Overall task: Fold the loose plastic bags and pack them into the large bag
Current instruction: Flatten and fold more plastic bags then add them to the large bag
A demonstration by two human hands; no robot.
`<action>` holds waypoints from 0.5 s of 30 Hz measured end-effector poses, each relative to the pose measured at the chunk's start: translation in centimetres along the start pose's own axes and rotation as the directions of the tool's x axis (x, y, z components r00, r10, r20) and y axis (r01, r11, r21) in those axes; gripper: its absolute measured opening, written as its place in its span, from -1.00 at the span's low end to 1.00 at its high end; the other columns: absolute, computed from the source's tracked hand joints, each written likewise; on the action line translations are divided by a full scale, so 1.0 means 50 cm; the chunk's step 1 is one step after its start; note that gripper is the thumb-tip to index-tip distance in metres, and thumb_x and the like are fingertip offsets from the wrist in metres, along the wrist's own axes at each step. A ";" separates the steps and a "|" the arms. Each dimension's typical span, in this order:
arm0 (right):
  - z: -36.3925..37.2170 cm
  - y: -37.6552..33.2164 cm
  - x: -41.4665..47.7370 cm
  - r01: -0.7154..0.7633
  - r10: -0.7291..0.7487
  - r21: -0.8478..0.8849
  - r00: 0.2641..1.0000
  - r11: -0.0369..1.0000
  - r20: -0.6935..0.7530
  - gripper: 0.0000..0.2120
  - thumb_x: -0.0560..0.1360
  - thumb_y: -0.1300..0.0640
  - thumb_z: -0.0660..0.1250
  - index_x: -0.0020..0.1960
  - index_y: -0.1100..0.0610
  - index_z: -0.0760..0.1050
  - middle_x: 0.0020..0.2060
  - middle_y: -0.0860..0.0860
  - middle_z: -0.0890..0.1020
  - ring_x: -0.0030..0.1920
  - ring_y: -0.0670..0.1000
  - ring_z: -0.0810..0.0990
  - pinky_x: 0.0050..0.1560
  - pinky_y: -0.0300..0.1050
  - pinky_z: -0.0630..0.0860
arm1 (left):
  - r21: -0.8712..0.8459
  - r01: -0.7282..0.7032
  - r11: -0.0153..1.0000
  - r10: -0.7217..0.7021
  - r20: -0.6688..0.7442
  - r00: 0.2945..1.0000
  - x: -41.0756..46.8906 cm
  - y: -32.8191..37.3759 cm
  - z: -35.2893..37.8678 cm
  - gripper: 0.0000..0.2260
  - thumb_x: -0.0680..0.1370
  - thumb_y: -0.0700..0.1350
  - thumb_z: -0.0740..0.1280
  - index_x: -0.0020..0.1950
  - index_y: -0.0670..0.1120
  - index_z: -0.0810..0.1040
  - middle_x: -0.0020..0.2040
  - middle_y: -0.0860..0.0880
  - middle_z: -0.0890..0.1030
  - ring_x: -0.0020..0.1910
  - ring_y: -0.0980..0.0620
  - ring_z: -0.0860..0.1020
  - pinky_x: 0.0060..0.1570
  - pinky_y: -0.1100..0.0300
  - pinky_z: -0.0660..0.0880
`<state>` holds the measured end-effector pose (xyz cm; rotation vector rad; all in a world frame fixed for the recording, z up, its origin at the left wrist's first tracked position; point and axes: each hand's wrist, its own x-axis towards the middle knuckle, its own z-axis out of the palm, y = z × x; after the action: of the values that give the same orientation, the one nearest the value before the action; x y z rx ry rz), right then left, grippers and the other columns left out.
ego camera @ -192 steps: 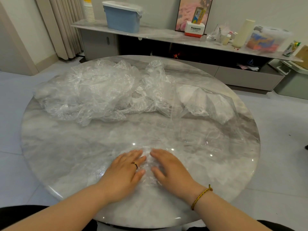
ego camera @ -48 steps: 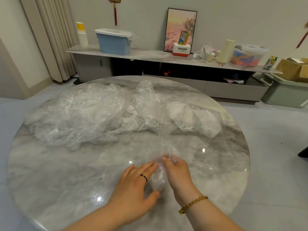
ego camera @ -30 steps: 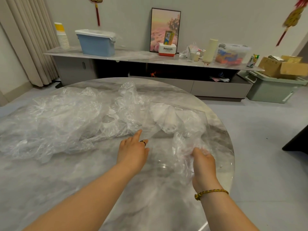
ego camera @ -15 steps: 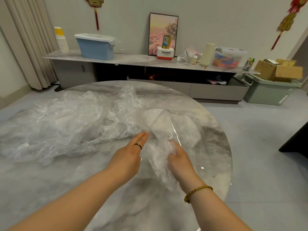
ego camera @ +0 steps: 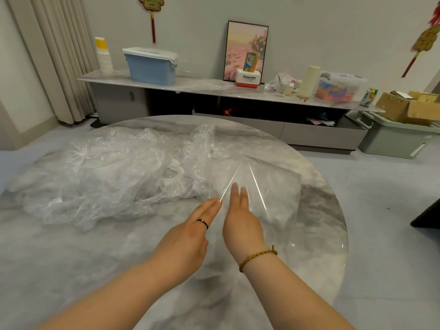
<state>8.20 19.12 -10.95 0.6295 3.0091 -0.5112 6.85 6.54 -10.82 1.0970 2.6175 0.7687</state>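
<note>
The left hand (ego camera: 190, 234) and right hand (ego camera: 240, 222) are reaching out flat, gripping nothing, at the mouth of the large bag (ego camera: 273, 189) on the table (ego camera: 71, 270) - the right one perhaps inside. Loose bags (ego camera: 95, 177) are lying just beside.

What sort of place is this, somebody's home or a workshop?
Most likely a living room in a home: a long low cabinet runs along the wall with a framed picture on it, a curtain hangs at the left, and the work happens on a round marble table.
</note>
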 end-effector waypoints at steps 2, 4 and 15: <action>0.011 -0.009 0.014 -0.030 0.033 0.053 0.998 0.998 -0.062 -0.26 0.55 0.37 0.05 0.47 0.11 -0.41 0.48 0.11 -0.29 0.03 0.04 0.56 -0.22 -0.22 0.36 | -0.005 0.010 1.000 -0.010 0.009 1.000 0.002 0.002 -0.002 -0.35 0.60 -0.25 0.10 0.17 0.29 -0.36 0.09 0.48 -0.41 0.16 0.18 0.44 0.02 0.51 0.29; 0.029 -0.019 0.028 -0.041 0.062 0.147 0.988 0.988 -0.139 -0.27 0.56 0.34 0.03 0.42 0.12 -0.48 0.48 0.14 -0.30 0.06 0.05 0.55 -0.17 -0.22 0.38 | -0.005 0.024 1.000 -0.024 0.010 1.000 0.007 0.004 -0.007 -0.33 0.60 -0.25 0.09 0.14 0.31 -0.39 0.07 0.50 -0.42 0.07 0.17 0.48 0.03 0.42 0.37; 0.028 -0.017 0.139 -0.151 0.380 0.881 0.924 0.449 -0.035 -0.50 0.58 0.35 -0.01 0.48 0.07 0.08 0.39 0.00 0.27 0.29 0.00 0.34 0.31 -0.19 0.25 | -0.012 0.014 1.000 -0.014 0.045 0.999 0.013 -0.005 -0.008 -0.32 0.60 -0.25 0.07 0.09 0.34 -0.42 0.04 0.54 -0.44 0.06 0.21 0.46 0.08 0.38 0.36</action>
<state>1.40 20.61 -12.63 1.2317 2.4909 -2.1176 6.10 6.71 -10.57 1.0789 2.5776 0.7470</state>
